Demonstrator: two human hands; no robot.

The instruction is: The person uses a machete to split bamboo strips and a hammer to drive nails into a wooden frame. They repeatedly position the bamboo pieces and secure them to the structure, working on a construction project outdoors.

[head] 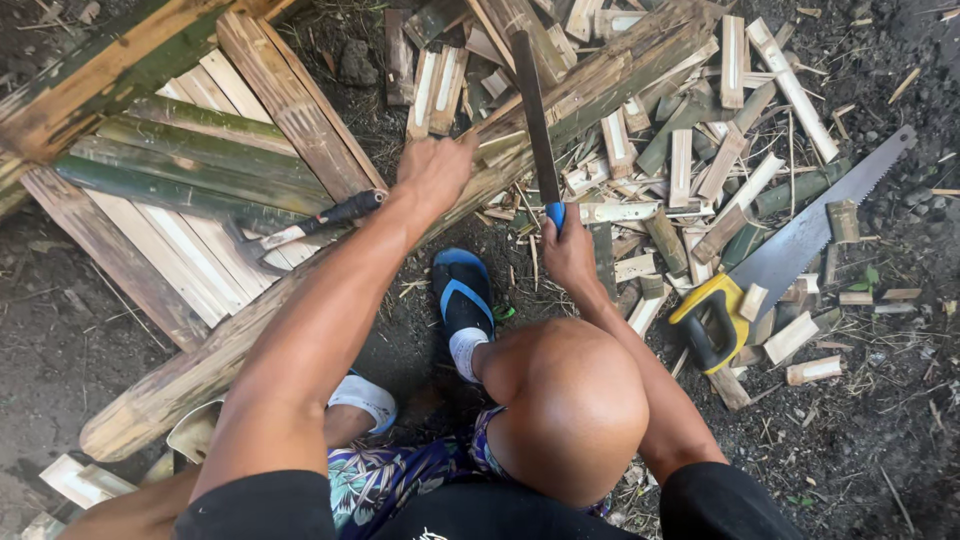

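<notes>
Split bamboo slats [190,170]: a flat stack of green and pale strips lies on the dirt at the left, under a crossing board.
Small hatchet [300,228]: rests on the slats, black handle toward the right, head toward the left, just left of the left forearm.
Bamboo pole [330,290]: a long, thick, weathered pole runs diagonally from lower left to upper right, passing under the left hand.
Left hand [433,172]: pressed down on the pole, fingers curled together over its far edge, gripping it.
Blue sandal [463,295]: on a foot planted on the ground just below the pole, between the two arms.
Right hand [568,252]: fingers closed tight around the blue handle of the machete, knuckles toward the camera.
Machete [535,115]: long dark blade points up and away from the right hand, lying across the pole just beside the left hand; whether the edge touches the bamboo I cannot tell.
Bamboo offcuts [690,160]: a heap of short split pieces spreads on the ground right of the blade.
Hand saw [800,245]: lies on the offcuts at the right, yellow and black handle near the right forearm, toothed blade pointing to the upper right.
</notes>
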